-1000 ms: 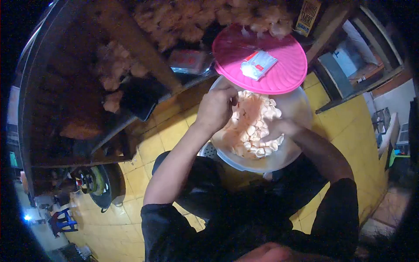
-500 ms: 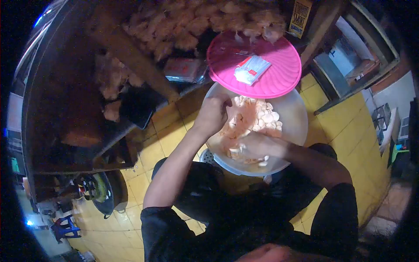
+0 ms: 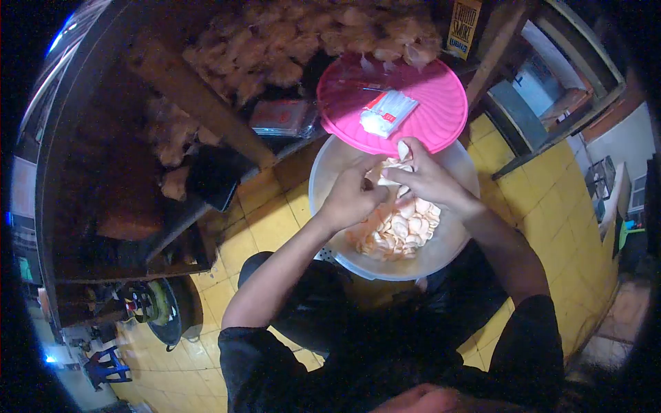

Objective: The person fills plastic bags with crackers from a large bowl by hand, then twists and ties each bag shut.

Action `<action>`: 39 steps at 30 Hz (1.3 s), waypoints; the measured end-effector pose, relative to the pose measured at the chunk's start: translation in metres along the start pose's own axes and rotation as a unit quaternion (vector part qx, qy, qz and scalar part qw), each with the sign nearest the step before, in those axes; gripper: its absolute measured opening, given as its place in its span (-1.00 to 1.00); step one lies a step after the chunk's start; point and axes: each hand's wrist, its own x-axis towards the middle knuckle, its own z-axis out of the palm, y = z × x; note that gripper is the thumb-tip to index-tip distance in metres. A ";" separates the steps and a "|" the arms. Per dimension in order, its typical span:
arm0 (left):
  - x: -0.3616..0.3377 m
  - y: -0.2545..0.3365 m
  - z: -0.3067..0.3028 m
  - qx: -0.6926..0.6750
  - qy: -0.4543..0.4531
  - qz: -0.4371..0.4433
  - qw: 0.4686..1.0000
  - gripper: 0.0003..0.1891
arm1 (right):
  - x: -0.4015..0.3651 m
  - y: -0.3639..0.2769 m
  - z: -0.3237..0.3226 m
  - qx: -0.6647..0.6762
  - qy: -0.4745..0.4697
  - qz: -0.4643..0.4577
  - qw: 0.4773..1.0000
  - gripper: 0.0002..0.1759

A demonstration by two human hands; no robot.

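Observation:
A large translucent tub (image 3: 323,162) holds a heap of pale, thin crackers (image 3: 406,227). Above the heap, my right hand (image 3: 437,180) is closed around several crackers (image 3: 399,171), one of them sticking up by the fingertips. Close beside it on the left, my left hand (image 3: 354,198) has its fingers curled in; what they grip, if anything, is hidden. Both hands are over the tub, with their fingers almost meeting. On the tub's far rim rests a pink lid (image 3: 441,103), carrying a white and red plastic packet (image 3: 389,113).
Many bagged light-brown pieces (image 3: 296,41) fill the wooden shelf beyond the lid. A flat plastic-wrapped pack (image 3: 281,118) lies at the shelf edge, near a yellow box (image 3: 465,27). A black wok (image 3: 180,306) stands on the yellow tiled floor (image 3: 551,227) at lower left.
My right hand has come up from the heap with crackers in it, toward the lid. My left hand has shifted slightly down and right, nearer to it.

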 end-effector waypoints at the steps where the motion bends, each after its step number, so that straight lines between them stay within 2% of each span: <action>1: -0.004 0.009 0.002 0.106 -0.011 0.033 0.994 -0.43 | 0.004 0.010 -0.003 0.000 0.000 0.000 1.000 -0.28; 2: -0.006 0.013 0.003 0.211 -0.022 0.064 0.975 -0.39 | 0.013 0.029 -0.008 -0.093 0.023 -0.087 0.992 -0.32; 3: -0.006 0.012 0.005 0.231 -0.007 0.144 0.962 -0.33 | 0.015 0.032 -0.008 -0.183 0.047 -0.173 0.967 -0.36; 4: -0.006 0.009 0.005 0.231 -0.007 0.143 0.962 -0.33 | 0.015 0.036 -0.007 -0.183 0.045 -0.172 0.967 -0.36; 6: -0.005 0.002 0.002 0.215 -0.029 0.218 0.952 -0.29 | 0.009 0.037 -0.003 -0.250 0.079 -0.206 0.943 -0.45; 10: -0.006 0.005 -0.003 0.229 -0.007 0.163 0.960 -0.33 | -0.001 0.015 -0.003 -0.226 0.007 -0.143 0.964 -0.41; 11: -0.006 0.010 -0.005 0.226 -0.008 0.110 0.968 -0.37 | -0.006 0.001 -0.003 -0.036 -0.044 -0.020 0.998 -0.39; 12: -0.006 0.012 -0.007 0.223 -0.007 0.056 0.973 -0.40 | -0.007 -0.006 -0.003 0.155 -0.094 0.104 0.978 -0.37; 13: -0.006 0.012 -0.008 0.223 -0.004 0.055 0.973 -0.40 | -0.005 -0.004 -0.012 0.208 -0.155 0.114 0.959 -0.35; 14: -0.004 0.011 -0.010 0.236 0.008 0.067 0.969 -0.43 | -0.007 -0.007 -0.011 0.206 -0.157 0.114 0.959 -0.35; 16: -0.004 0.010 -0.008 0.250 0.021 0.078 0.965 -0.45 | -0.014 -0.014 -0.007 0.153 -0.164 0.050 0.973 -0.35; 19: -0.006 0.016 -0.003 0.192 0.039 0.038 0.980 -0.46 | -0.010 -0.005 -0.002 0.117 -0.137 0.061 0.982 -0.42; 20: -0.007 0.019 -0.002 0.188 0.011 -0.002 0.982 -0.45 | -0.004 0.009 -0.004 0.117 -0.136 0.062 0.982 -0.42; 21: -0.007 0.021 -0.001 0.184 -0.017 -0.041 0.982 -0.45 | 0.007 0.031 -0.009 -0.079 -0.101 -0.075 0.989 -0.46; 22: -0.006 0.010 -0.001 0.183 -0.018 -0.041 0.982 -0.45 | 0.011 0.038 -0.010 -0.270 -0.061 -0.207 0.938 -0.50; 24: -0.004 -0.008 0.000 0.152 0.004 0.066 0.986 -0.44 | 0.009 0.039 -0.010 -0.299 -0.041 -0.196 0.933 -0.52; 25: -0.005 -0.007 0.001 0.152 0.004 0.065 0.986 -0.44 | 0.007 0.035 -0.008 -0.328 -0.022 -0.185 0.926 -0.54; 26: -0.006 -0.006 0.002 0.166 -0.004 0.063 0.984 -0.51 | 0.004 0.029 -0.007 -0.327 -0.021 -0.185 0.926 -0.54; 28: -0.006 -0.003 0.002 0.181 -0.012 0.061 0.982 -0.58 | -0.005 0.001 0.001 -0.198 -0.068 0.049 0.977 -0.52; 30: -0.002 -0.009 -0.001 0.189 -0.007 0.091 0.978 -0.57 | -0.008 0.001 0.003 -0.148 -0.065 0.023 0.987 -0.51; 32: 0.000 -0.016 -0.005 0.201 0.020 0.083 0.976 -0.55 | -0.003 0.010 -0.001 -0.099 -0.064 -0.004 0.993 -0.50; 34: 0.001 -0.019 -0.006 0.211 0.047 0.075 0.973 -0.53 | 0.009 0.029 -0.012 -0.168 -0.083 -0.154 0.970 -0.43; 35: 0.000 -0.019 -0.005 0.208 0.064 0.058 0.974 -0.53 | 0.008 0.030 -0.013 -0.169 -0.085 -0.154 0.970 -0.43; 37: -0.002 -0.017 -0.004 0.204 0.081 0.039 0.975 -0.52 | 0.000 0.017 -0.008 -0.029 -0.089 -0.043 0.995 -0.52; 38: -0.003 -0.015 -0.003 0.195 0.067 0.037 0.978 -0.51 | 0.003 0.023 -0.009 -0.028 -0.090 -0.042 0.995 -0.52; 39: -0.004 -0.014 -0.002 0.187 0.053 0.034 0.980 -0.49 | 0.008 0.029 -0.009 -0.135 -0.067 -0.093 0.984 -0.54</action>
